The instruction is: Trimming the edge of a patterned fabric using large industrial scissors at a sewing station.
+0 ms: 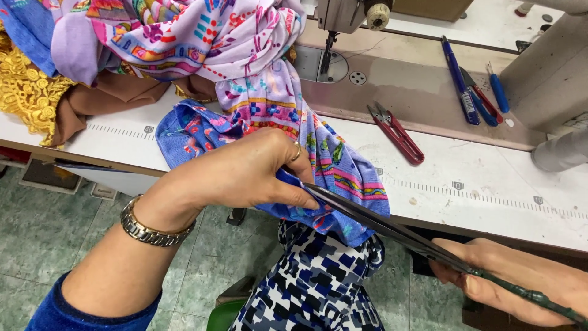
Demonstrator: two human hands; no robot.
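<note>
- Head view, nearest: the right hand [520, 285] is clenched round the dark green handles of long shears [392, 230], low at the table's front edge. The grip sits far back, which I judge gives leverage and keeps the long blades level as they reach toward the fabric.
- The shears' blades look nearly closed; their tip meets the cloth [324, 165] just under the left thumb.
- The left hand [245, 171], with a ring and a metal watch [150, 230], pinches a fold of the cloth between thumb and fingers. It seems to hold the edge taut and raised off the table so the blades can bite cleanly.
- The cloth hangs over the front edge of the white table [490, 202], above the person's blue-and-white patterned lap, and trails back toward the sewing machine [343, 15]. It is thin and soft, lilac and blue with bright pink, yellow and teal printed bands, bunched into loose folds.
- Farther back on the table lie red thread snips [398, 135], well apart from the cloth.
- Beyond them rest blue pens [468, 92] on the machine bed.
- Far left, yellow lace [27, 92] and brown fabric [116, 95] are heaped beside the same printed cloth.
</note>
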